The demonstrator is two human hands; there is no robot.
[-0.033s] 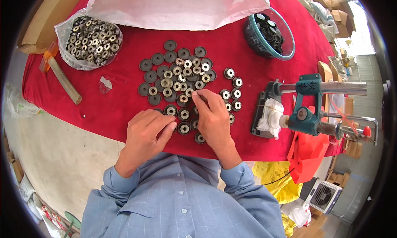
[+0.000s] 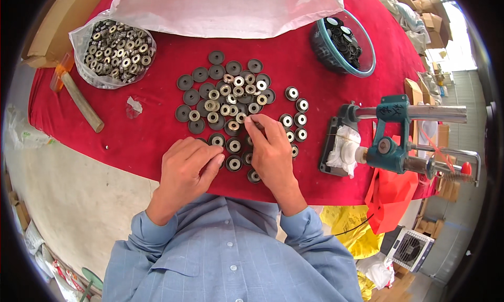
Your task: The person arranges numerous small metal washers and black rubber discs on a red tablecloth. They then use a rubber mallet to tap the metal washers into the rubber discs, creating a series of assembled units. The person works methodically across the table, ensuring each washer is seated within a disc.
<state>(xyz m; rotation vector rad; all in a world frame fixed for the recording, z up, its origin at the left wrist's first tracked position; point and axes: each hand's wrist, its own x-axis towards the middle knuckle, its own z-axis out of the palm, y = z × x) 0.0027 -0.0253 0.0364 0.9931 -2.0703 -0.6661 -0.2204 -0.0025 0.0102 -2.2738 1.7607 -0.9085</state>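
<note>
My right hand (image 2: 272, 151) reaches over the pile with thumb and forefinger pinched; their tips meet the edge of a small metal ball bearing (image 2: 240, 118). Whether they grip it I cannot make out. On the near left of the pile my left hand (image 2: 190, 163) has its fingers pressed together, tips beside a dark grey wheel with a bearing in its middle (image 2: 233, 163); anything in them is hidden. Loose bearings lie heaped over dark grey round wheels (image 2: 200, 74). Several wheels with bearings set in them (image 2: 300, 119) stand right of my right hand, and others sit between my hands.
A plastic bag of bearings (image 2: 116, 53) stands at the far left, near a wooden-handled tool (image 2: 81, 101). A clear tub of black discs (image 2: 344, 45) is far right. The green hand press (image 2: 391, 134) occupies the right side. White sheeting (image 2: 226, 13) covers the far edge of the red cloth (image 2: 157, 113).
</note>
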